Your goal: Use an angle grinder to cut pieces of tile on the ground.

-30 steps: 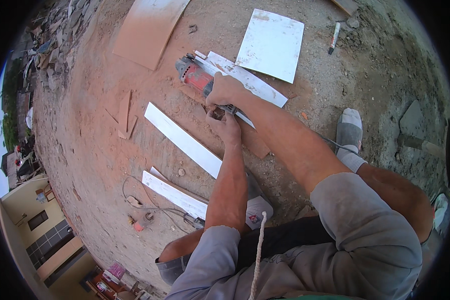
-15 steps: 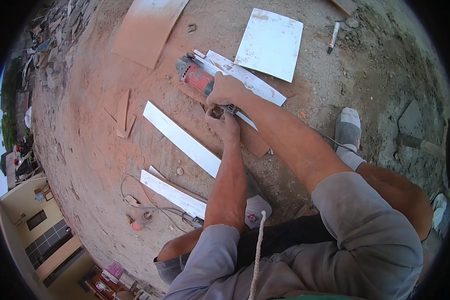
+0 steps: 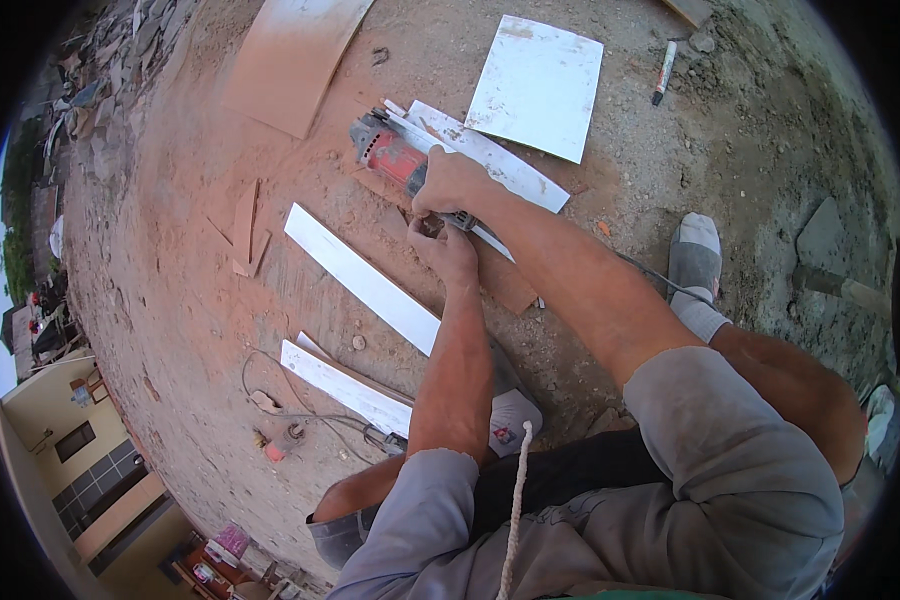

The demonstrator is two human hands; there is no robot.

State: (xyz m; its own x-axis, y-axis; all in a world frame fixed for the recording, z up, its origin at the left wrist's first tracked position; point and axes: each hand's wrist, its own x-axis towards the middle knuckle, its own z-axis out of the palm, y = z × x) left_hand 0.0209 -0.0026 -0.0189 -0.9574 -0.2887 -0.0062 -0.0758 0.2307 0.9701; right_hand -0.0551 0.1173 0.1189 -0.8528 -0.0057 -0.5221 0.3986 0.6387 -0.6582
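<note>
My right hand (image 3: 453, 183) is wrapped round the rear of a dusty red and black handheld power cutter (image 3: 392, 158), which lies over a narrow white tile strip (image 3: 492, 243). My left hand (image 3: 445, 250) is just below, its fingers curled in beside the cutter's near end; what they grip there is hidden. A wider white tile piece (image 3: 515, 172) lies along the cutter's right side. Reddish-brown tile (image 3: 507, 283) shows beneath the work, close to my left wrist. Whether the blade touches the tile is hidden.
A white square tile (image 3: 537, 90) and a marker (image 3: 665, 72) lie beyond. Cut white strips (image 3: 362, 275) and reddish offcuts (image 3: 247, 235) are at left, near a looped cable (image 3: 315, 415). A trowel (image 3: 825, 255) lies at far right. My sock-covered foot (image 3: 697, 255) is beside the cutter's cord.
The whole view has shifted very slightly. Both hands and the cutter keep nearly the same place and grip.
</note>
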